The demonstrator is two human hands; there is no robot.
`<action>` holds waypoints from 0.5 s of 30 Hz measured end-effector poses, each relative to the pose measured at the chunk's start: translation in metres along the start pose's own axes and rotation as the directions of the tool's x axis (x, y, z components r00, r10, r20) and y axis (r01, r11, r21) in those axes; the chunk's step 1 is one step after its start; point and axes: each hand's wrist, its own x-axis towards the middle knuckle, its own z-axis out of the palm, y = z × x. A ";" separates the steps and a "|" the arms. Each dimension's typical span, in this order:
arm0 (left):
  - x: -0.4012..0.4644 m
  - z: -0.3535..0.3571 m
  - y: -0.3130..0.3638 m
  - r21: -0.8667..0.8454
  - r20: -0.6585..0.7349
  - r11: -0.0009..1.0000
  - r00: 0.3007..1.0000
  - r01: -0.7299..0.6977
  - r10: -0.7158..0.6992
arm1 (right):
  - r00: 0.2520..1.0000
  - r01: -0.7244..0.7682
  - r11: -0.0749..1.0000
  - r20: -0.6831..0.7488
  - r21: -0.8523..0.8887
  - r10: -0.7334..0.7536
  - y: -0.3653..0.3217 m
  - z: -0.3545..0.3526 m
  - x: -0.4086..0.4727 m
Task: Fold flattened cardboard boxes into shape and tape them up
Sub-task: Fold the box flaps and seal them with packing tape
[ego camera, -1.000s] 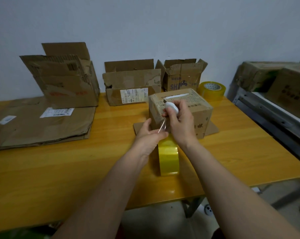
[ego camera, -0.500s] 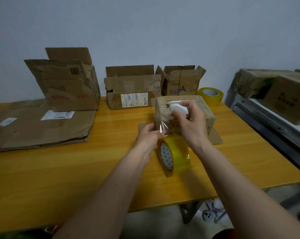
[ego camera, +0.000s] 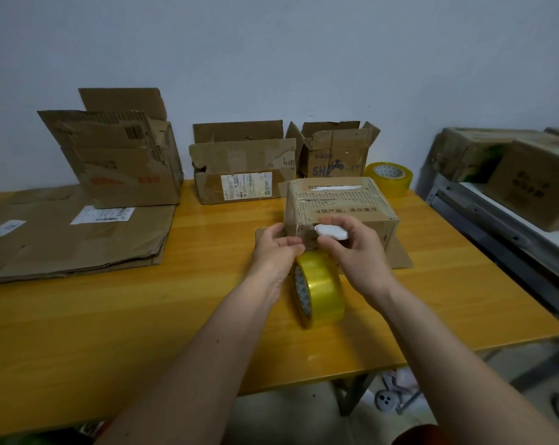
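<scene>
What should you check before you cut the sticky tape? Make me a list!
1. Tape strip stuck down on the small box: ok, clear tape lies over its top and near edge.
2. Left hand pinches the strip taut: ok.
3. Right hand holds the white cutter: ok, gripped beside the strip.
4. Blade out: cannot tell, it is hidden.
5. Left fingers clear of the cutting line: not ok, they sit very near the cutter.
6. Tape roll steady: cannot tell, it stands on edge on the table and might roll.
</scene>
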 end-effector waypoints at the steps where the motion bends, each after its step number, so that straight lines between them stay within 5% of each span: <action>1: 0.000 0.000 0.000 -0.003 0.006 1.000 1.000 -0.004 0.004 | 1.000 0.012 1.000 0.003 -0.025 -0.012 0.000 0.000 0.000; 9: 0.004 -0.003 -0.002 0.005 0.044 1.000 0.999 -0.031 0.031 | 0.994 0.112 0.994 -0.011 0.013 -0.112 -0.009 -0.003 -0.001; 15: 0.005 -0.006 -0.003 0.066 0.065 0.996 0.996 -0.056 0.052 | 0.992 0.126 0.984 0.017 -0.127 -0.125 -0.007 -0.003 0.001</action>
